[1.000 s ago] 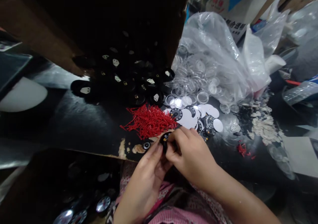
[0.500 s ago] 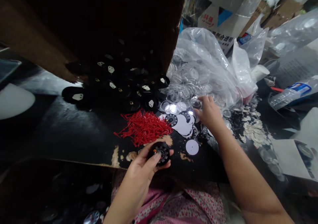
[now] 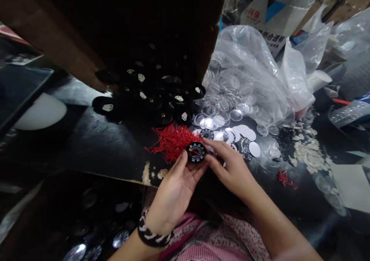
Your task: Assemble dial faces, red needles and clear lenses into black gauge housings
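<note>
A small round black dial gauge with white markings and a red pointer faces up above the table's front part. My left hand holds it at the left edge and from below, thumb at the rim. From the right, my right hand has its index finger and thumb closed on the gauge's right rim; whether a clear cover sits on the face cannot be made out. Just behind the gauge lies a heap of red pointers. Dial discs, white and black-printed sides showing, spread behind my right hand.
Clear round covers spill from a plastic bag at the back. Black round housings with pale metal plates lie in and before a dark cardboard box. Small pale parts and a few red pointers lie right.
My right hand has come back from the clear covers to the gauge in my left hand. The gauge has risen slightly, now showing a red pointer. The view has shifted left.
</note>
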Demonstrator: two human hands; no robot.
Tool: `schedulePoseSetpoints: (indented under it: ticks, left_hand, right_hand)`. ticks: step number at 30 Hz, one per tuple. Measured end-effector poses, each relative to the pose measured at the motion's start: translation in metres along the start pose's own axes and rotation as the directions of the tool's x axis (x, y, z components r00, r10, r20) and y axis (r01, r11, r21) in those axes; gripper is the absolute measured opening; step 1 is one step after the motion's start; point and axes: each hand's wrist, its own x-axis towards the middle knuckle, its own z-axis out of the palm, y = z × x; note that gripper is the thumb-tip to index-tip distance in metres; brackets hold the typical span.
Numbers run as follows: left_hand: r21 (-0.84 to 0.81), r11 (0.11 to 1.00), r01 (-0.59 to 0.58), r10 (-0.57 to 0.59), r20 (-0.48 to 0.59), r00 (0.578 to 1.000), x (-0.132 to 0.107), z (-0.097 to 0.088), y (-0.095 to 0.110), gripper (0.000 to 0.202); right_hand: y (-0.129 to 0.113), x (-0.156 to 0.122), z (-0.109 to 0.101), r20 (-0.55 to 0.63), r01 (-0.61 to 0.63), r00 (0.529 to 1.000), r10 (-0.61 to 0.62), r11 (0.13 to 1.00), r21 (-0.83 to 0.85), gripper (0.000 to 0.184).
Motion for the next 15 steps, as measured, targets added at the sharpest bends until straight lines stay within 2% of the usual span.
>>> schedulePoseSetpoints:
  ticks: [4,8,11,15]
  left_hand:
    - [0.042,0.999,-0.012,0.012,0.012,1.000,-0.004,-0.004,-0.002,0.024]
    - [0.151,0.984,-0.090,0.082,0.056,0.995,-0.012,-0.004,-0.006,0.018]
    - [0.287,0.951,-0.115,0.096,0.078,0.992,-0.015,-0.004,-0.009,0.024]
    - [0.298,0.947,-0.122,0.116,0.038,0.993,-0.014,-0.006,-0.008,0.027]
  right_hand:
    - [-0.003,0.000,0.002,-0.100,-0.001,0.995,0.008,0.998,0.065,0.031]
    - [-0.010,0.001,0.006,-0.100,0.064,0.992,-0.071,0.995,-0.071,0.029]
    - [-0.011,0.000,0.010,-0.122,0.056,0.990,-0.078,0.983,-0.173,0.028]
    - [-0.011,-0.006,0.009,-0.097,0.028,0.995,-0.038,0.994,-0.106,0.032]
